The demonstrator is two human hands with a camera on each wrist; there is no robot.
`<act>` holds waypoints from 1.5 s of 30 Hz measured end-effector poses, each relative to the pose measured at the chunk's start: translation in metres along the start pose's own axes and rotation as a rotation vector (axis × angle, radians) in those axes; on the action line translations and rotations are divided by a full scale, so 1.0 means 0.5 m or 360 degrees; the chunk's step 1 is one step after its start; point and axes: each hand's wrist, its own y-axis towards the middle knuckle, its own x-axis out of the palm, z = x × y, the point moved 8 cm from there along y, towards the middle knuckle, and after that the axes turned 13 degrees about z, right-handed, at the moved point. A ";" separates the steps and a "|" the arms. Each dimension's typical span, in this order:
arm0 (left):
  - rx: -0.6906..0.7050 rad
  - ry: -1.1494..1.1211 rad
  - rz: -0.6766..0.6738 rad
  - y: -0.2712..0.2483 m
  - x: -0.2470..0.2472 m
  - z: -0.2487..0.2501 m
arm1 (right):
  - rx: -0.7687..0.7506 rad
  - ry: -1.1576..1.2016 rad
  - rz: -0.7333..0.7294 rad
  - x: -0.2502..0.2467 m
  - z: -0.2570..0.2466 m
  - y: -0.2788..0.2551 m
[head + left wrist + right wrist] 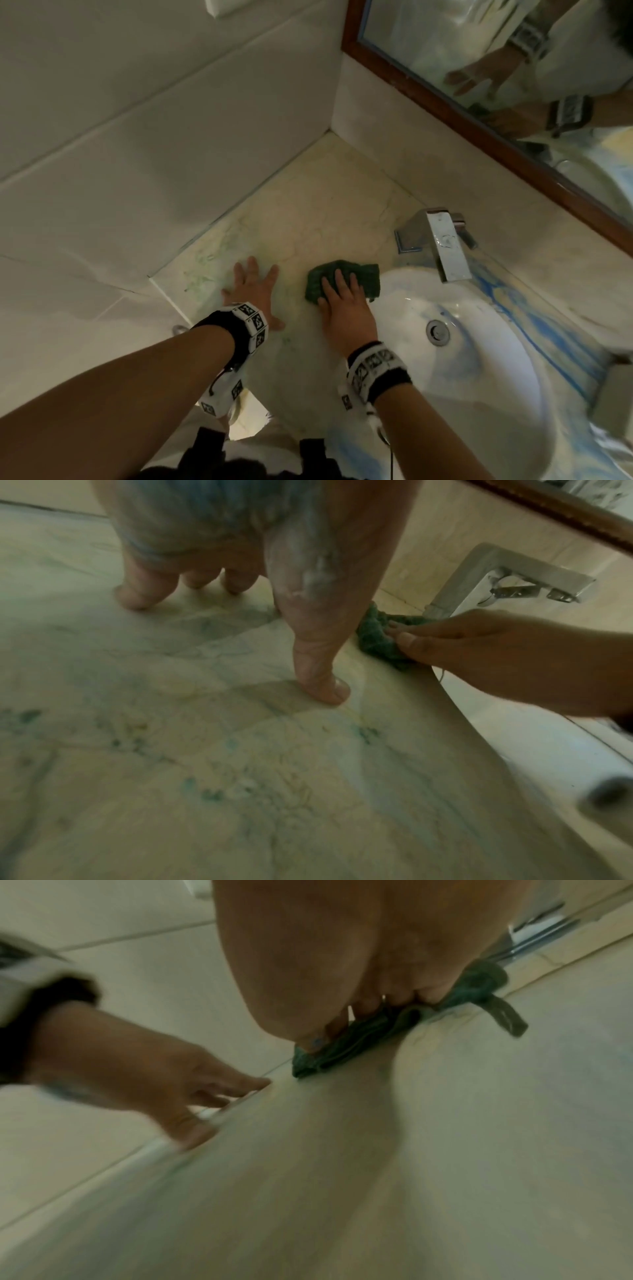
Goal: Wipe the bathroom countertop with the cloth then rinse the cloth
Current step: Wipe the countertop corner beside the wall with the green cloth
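A crumpled dark green cloth (363, 277) lies on the beige marble countertop (318, 212), right beside the rim of the white sink (479, 359). My right hand (342, 294) presses flat on the cloth (377, 639) with straight fingers. The cloth (346, 1039) bunches under its fingertips, and a loop tag sticks out at the side. My left hand (251, 291) rests on the bare counter to the left of the cloth, fingers spread. In the left wrist view its fingertips (323, 688) touch a surface smeared with faint green marks.
A chrome tap (445, 243) stands behind the sink, just right of the cloth. A white tiled wall (137, 154) borders the counter on the left. A wood-framed mirror (479, 113) hangs behind. Blue and yellow smears run along the counter right of the sink.
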 end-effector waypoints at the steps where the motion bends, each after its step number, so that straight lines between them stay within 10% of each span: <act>1: 0.0001 0.0000 0.0005 0.000 0.001 0.000 | -0.0029 -0.0025 0.0013 -0.008 0.014 0.027; 9: -0.0013 0.0036 0.0053 0.002 0.001 -0.006 | -0.0009 -0.0090 0.0006 -0.066 0.160 0.228; 19: -0.0005 0.0037 0.0061 -0.001 -0.003 -0.003 | 0.0295 0.0063 0.0307 -0.031 0.101 0.061; 33: -0.0001 0.0049 0.0068 0.005 -0.001 -0.001 | 0.0257 0.0397 0.0695 -0.071 0.200 0.090; 45: 0.0011 0.0070 0.0042 0.009 -0.003 -0.003 | -0.0243 0.0134 0.0367 -0.011 0.096 0.072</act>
